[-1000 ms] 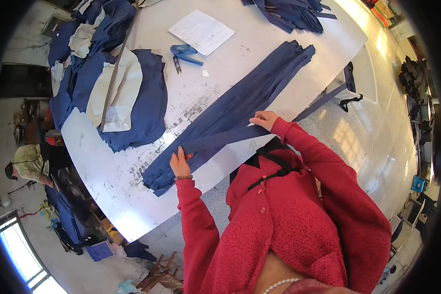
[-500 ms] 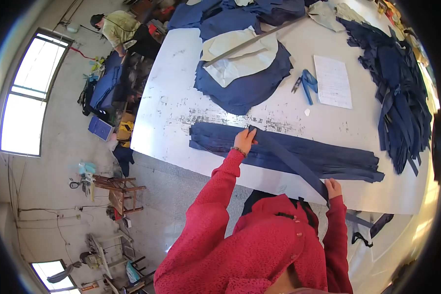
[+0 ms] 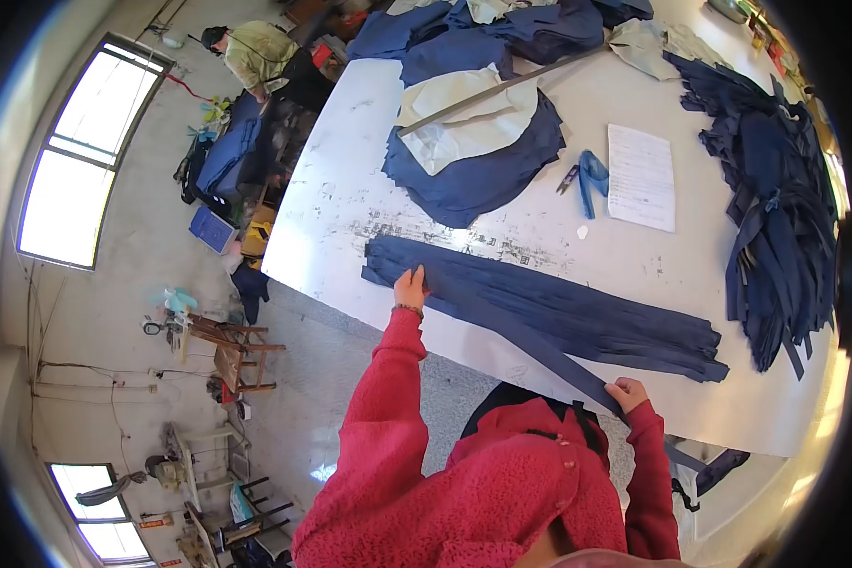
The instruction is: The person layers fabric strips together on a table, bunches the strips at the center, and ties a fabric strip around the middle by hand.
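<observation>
A long navy fabric strip (image 3: 528, 343) is stretched slantwise between my two hands. At its left end, my left hand (image 3: 411, 288) pinches it over the left part of a flat stack of similar strips (image 3: 596, 317). Closed around the strip close to the table's front edge is my right hand (image 3: 627, 394). The stack lies lengthwise on the white table (image 3: 336, 204), its layers slightly uneven at the right end.
Behind the stack lie round navy fabric pieces (image 3: 464, 194) under a pale pattern piece and a long ruler (image 3: 502, 87). Thread snips (image 3: 568, 179), a blue tape (image 3: 593, 180) and a written sheet (image 3: 642, 178) are nearby. Loose strips (image 3: 772, 218) heap at right. Another person (image 3: 260, 57) works far left.
My left hand has moved left and slightly down with the strip's end, and my right hand slightly down. The strip now lies closer along the stack's front side. The view has shifted a little.
</observation>
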`<state>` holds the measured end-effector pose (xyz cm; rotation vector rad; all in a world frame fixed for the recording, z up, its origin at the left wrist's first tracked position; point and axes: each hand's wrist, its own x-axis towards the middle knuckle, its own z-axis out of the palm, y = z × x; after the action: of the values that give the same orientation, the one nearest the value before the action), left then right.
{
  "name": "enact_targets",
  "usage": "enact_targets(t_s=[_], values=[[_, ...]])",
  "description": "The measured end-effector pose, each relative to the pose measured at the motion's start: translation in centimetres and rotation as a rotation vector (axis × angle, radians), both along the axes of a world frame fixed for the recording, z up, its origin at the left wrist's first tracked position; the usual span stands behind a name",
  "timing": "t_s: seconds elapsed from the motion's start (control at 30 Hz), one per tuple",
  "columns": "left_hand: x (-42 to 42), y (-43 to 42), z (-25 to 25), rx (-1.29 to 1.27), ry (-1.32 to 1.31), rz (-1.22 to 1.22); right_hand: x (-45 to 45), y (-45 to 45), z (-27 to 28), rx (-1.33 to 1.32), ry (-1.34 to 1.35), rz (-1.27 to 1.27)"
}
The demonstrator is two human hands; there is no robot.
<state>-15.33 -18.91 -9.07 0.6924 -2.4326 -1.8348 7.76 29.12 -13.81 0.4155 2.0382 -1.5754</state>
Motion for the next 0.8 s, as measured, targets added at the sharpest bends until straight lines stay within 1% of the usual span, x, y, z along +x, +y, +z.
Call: enact_targets(t_s=[0.1,0.13,0.17,0.2,0.23,0.3,0.33,0.37,0.4,0.43,0.47,0.5,0.53,0.57,0.6,0.63,0.67,0.7,0.73,0.77,0.8], values=[[0.9,-2.6,-0.9,0.004,-0.023,0.076,0.3,0.3,-0.8,-0.014,-0.022,-0.005],[0.8,-4.0,-1.7,-0.003,-0.022,0.083,0.0,0.0,-0.3,-0.008,-0.014,-0.013],[0.3,-5.3,-2.5,0.007,-0.014,0.074,-0.3,-0.1,0.4,0.057,0.037,0.036],[0.1,-6.1,-2.8,0.058,-0.012,0.152,-0.4,-0.2,1.0,0.124,0.081,0.088],[0.1,-7.4,-3.4,0.109,-0.018,0.232,-0.7,-0.5,1.6,0.136,0.075,0.085],[-0.8,-10.4,-5.0,0.072,-0.018,0.281,-0.4,-1.2,2.8,0.122,-0.092,0.156],[-1.0,-11.6,-4.7,-0.114,0.053,0.187,-0.1,-1.7,3.3,0.151,-0.062,0.263],[-1.4,-12.0,-4.7,-0.027,0.092,0.263,0.1,-2.3,3.4,0.175,-0.050,0.359],[-1.8,-13.2,-4.5,-0.105,0.054,0.225,0.7,-2.8,3.1,0.223,-0.127,0.437],[-2.6,-16.3,-6.2,-0.176,-0.059,0.141,1.6,-3.0,2.1,0.195,-0.207,0.493],[-2.7,-15.4,-4.9,-0.069,-0.034,0.146,2.6,-2.9,0.1,0.212,-0.176,0.614],[-2.8,-14.4,-3.5,0.038,-0.010,0.153,3.5,-2.7,-0.1,0.135,-0.110,0.565],[-3.2,-13.9,-3.1,0.159,0.005,0.173,3.8,-2.9,0.5,0.180,-0.152,0.594],[-3.5,-13.8,-3.4,0.236,0.036,0.142,3.7,-2.6,1.0,0.227,-0.172,0.635],[-3.6,-13.2,-3.4,0.191,0.080,0.097,4.3,-1.9,0.6,0.232,-0.225,0.691],[-4.1,-13.8,-4.6,0.209,0.101,0.125,4.8,-1.5,-0.7,0.236,-0.273,0.753],[-4.6,-14.3,-5.3,0.159,0.099,0.108,6.2,-0.9,-2.4,0.376,-0.297,0.793],[-5.1,-14.5,-5.3,0.049,-0.011,0.079,6.8,-0.2,-2.3,0.467,-0.297,0.836],[-5.1,-12.6,-4.6,0.143,0.043,0.105,7.5,0.9,-2.4,0.483,-0.312,0.812],[-5.3,-11.6,-4.1,0.110,0.029,0.081,8.2,1.8,-2.7,0.489,-0.324,0.800],[-5.6,-11.0,-4.4,0.146,0.051,0.059,9.1,3.0,-3.3,0.496,-0.327,0.782]])
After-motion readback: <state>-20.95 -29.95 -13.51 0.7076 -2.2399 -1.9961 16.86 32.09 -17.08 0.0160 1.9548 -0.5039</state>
